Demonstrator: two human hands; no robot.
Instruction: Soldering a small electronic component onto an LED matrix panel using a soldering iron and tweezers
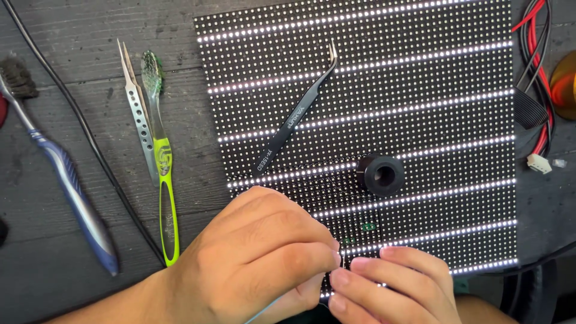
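Near the front edge of the dark wooden table (54, 258), both hands meet over the lower part of a lit LED panel (420, 102). The left hand (258, 258) is curled, its thumb and forefinger pinched narrow on something thin and small that I cannot make out; a pale thin strand shows below this hand. The right hand (390, 285) comes in from the front right, fingertips (360, 263) close together and almost touching those of the left, also nipped at the same tiny item.

The panel is one black square board covered in a fine grid of white dots, with about eight brighter rows glowing across it. A patch just above the hands is dark, with two small green spots.

On the panel lie one black curved tweezer (294, 120) and one black ring-shaped knob (382, 174). Left of the panel, on the table, lie one silver tweezer (137, 108) with holes, one green toothbrush (162, 168) and one blue toothbrush (66, 180), with a black cable (90, 138) running between them. Red and black wires (537, 54) sit at the right edge.
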